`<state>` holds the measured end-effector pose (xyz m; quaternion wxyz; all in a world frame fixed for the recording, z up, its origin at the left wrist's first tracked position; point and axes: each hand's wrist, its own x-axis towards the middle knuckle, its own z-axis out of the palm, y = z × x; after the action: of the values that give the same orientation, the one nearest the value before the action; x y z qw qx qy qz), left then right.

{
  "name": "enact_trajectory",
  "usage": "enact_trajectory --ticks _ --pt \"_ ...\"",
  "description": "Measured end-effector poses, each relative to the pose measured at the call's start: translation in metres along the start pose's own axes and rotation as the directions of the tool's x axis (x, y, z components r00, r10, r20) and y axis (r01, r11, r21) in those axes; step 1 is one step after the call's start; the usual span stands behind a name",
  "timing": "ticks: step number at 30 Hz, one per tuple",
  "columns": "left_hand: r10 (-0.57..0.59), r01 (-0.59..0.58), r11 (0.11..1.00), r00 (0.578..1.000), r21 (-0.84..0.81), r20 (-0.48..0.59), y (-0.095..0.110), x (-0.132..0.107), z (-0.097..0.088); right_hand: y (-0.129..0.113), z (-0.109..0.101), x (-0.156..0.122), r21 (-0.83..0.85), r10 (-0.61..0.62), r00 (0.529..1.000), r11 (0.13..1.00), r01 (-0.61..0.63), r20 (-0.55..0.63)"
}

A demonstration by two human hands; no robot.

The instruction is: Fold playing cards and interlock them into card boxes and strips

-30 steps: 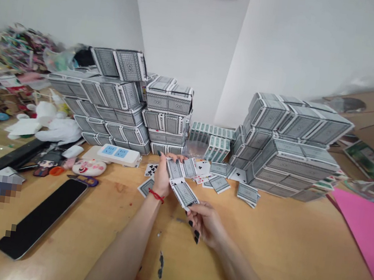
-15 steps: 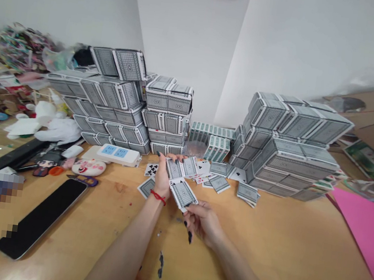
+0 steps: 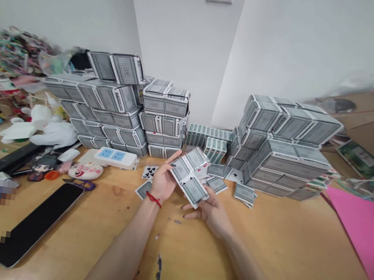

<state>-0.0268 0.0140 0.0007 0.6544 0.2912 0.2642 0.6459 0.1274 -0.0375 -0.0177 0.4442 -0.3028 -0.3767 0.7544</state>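
Observation:
Before me is a piece made of folded playing cards (image 3: 194, 190), grey patterned backs facing up, with a spade mark along its middle crease. My left hand (image 3: 163, 181), a red cord at its wrist, holds the upper left side; some of its fingers are hidden behind the cards. The lower right corner is pinched by my right hand (image 3: 213, 214), whose lower fingers reach out under the piece. Loose cards (image 3: 216, 185) lie on the table just beyond. Left of my left hand are a face-up club card (image 3: 150, 172) and a face-down card (image 3: 143, 190).
Tall stacks of card-built blocks stand at left (image 3: 123, 99) and right (image 3: 291, 158). Between them are green card boxes (image 3: 215, 149). A power strip (image 3: 116, 157), a phone (image 3: 38, 223) and craft clutter occupy the left side. Pink paper (image 3: 357, 231) lies at right.
The folded card piece has turned and its two parts sit closer together. My right hand has moved slightly up and right with its corner. The whole view has shifted a little.

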Motion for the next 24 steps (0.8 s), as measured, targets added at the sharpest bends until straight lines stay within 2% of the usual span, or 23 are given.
enact_trajectory --ticks 3,6,9,12,16,21,24 --pt "-0.088 0.083 0.985 0.996 0.151 0.026 -0.001 0.002 -0.007 -0.008 -0.021 0.004 -0.241 -0.111 0.99 0.967 0.087 -0.088" --pt "-0.074 0.044 0.91 0.996 0.412 0.058 -0.003 0.002 -0.009 -0.013 -0.038 0.008 -0.458 -0.278 0.945 0.872 0.172 -0.174" --pt "0.052 -0.079 0.772 0.997 0.631 0.061 -0.006 -0.001 -0.005 -0.011 -0.043 0.009 -0.64 -0.442 0.879 0.731 0.237 -0.179" --pt "0.24 -0.224 0.698 0.968 0.68 0.071 -0.011 -0.006 0.003 -0.006 -0.041 0.008 -0.79 -0.545 0.825 0.567 0.231 -0.15" --pt "0.418 -0.339 0.574 0.904 0.745 0.089 -0.019 -0.011 0.013 -0.002 -0.035 0.004 -0.885 -0.584 0.808 0.412 0.217 -0.073" --pt "0.546 -0.332 0.335 0.831 0.882 0.105 -0.027 -0.015 0.018 -0.002 -0.033 0.0 -0.935 -0.597 0.802 0.267 0.234 0.03" --pt "0.559 -0.299 0.314 0.825 0.901 0.078 -0.029 -0.016 0.019 -0.002 -0.033 0.0 -0.948 -0.599 0.798 0.212 0.237 0.066"
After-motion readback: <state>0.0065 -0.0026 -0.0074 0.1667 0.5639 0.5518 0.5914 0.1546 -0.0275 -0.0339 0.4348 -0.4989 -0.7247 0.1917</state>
